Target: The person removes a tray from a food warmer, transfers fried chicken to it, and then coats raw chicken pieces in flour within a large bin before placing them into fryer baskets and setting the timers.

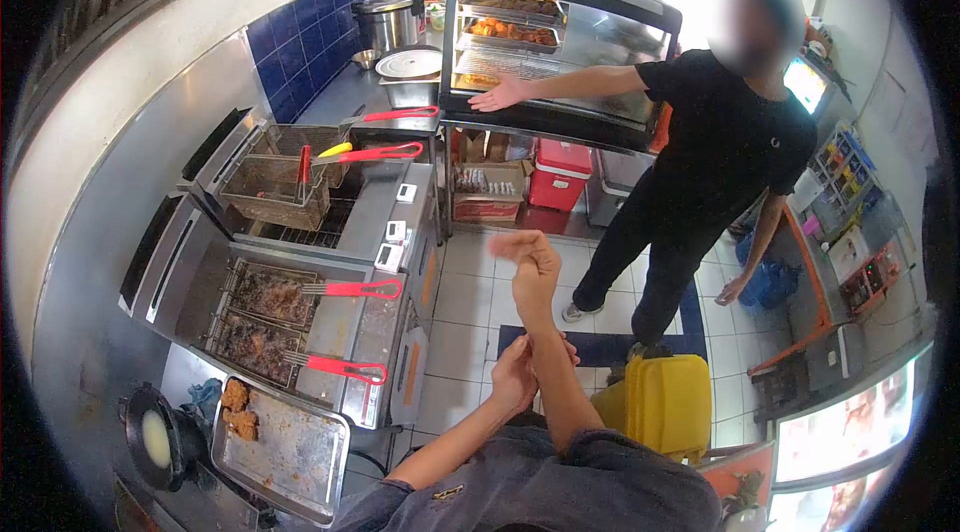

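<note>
My left hand [515,374] is wrapped round my right forearm [555,377], a little below the wrist. Raised in front of me, my right hand [532,264] is bent at the wrist, its fingers pointing left with blurred tips and nothing seen in them. Neither hand touches the fryer on the left, where two wire baskets [262,287] with red handles sit in dark, bubbling oil. Nearer to me, a metal tray [290,457] holds a few fried pieces [238,410] at its upper left corner.
A person in black [735,142] stands ahead on the right, one arm stretched toward a heated display case [560,47]. Raised fryer baskets [275,187] with red handles stand behind the oil. A yellow bin [672,402] is close on my right; a red cooler [560,172] sits below the case.
</note>
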`<state>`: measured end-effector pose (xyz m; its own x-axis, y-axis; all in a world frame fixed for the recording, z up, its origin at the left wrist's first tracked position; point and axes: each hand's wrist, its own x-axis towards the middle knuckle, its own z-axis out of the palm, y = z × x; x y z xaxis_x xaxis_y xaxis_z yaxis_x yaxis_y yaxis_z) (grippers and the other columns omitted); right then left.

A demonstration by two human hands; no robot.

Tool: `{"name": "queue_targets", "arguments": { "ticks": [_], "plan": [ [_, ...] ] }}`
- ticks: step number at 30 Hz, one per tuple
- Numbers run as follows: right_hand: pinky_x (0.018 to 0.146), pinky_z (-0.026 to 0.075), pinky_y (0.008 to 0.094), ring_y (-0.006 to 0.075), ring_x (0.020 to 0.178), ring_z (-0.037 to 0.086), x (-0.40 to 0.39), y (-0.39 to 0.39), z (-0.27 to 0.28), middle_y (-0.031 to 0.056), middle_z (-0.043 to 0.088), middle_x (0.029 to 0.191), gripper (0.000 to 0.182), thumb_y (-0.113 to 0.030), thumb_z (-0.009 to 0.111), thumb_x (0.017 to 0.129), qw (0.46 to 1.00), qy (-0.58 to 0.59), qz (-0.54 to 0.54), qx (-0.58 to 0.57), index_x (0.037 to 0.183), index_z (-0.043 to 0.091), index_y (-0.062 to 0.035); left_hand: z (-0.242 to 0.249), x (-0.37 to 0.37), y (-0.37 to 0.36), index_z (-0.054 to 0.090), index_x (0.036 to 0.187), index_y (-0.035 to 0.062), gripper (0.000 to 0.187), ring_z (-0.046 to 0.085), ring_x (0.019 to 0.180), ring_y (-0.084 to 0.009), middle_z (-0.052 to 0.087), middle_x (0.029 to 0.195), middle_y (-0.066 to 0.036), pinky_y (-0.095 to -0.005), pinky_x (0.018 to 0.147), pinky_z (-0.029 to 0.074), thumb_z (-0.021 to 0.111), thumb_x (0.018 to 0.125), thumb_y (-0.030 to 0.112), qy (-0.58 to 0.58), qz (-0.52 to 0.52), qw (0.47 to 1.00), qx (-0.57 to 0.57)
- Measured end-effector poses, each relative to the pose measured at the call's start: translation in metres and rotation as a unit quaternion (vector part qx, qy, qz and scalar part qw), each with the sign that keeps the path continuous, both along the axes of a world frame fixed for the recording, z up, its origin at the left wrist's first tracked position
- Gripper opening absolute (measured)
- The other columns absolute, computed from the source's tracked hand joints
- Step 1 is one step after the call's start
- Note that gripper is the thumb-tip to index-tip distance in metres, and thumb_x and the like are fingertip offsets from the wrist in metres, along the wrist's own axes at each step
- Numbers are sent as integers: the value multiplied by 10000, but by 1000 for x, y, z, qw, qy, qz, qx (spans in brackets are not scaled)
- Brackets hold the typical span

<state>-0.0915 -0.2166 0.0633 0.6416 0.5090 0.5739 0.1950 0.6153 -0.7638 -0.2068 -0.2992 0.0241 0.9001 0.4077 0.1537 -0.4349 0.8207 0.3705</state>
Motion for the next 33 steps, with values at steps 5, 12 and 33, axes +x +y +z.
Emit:
{"name": "queue_targets", "arguments": {
  "ticks": [5, 12, 33],
  "plan": [
    [369, 225, 267, 108, 358, 293, -10, -24, 6, 4, 378, 470, 252, 117, 403, 773, 938, 300, 169, 32, 692, 432, -120, -1, 2, 4, 500, 1233, -44, 592, 635, 1023, -297, 629, 1091, -197, -401, 927, 503, 578, 906, 443, 30, 14, 998, 54],
    [418, 181, 264, 91, 405, 245, -25, -43, 29, -1, 348, 507, 279, 131, 365, 789, 904, 322, 276, 47, 665, 394, -118, -8, 5, -5, 477, 1265, -25, 659, 629, 1053, -296, 619, 1125, -199, -404, 961, 506, 690, 832, 423, 37, -39, 994, 96],
    [419, 193, 254, 74, 401, 299, -34, -72, 46, -27, 370, 510, 206, 5, 478, 886, 772, 353, 510, 142, 733, 421, -120, -6, -6, -26, 565, 1129, -1, 393, 610, 1009, -235, 632, 1026, -119, -368, 913, 476, 628, 947, 341, 32, -132, 964, 227]
  ]
}}
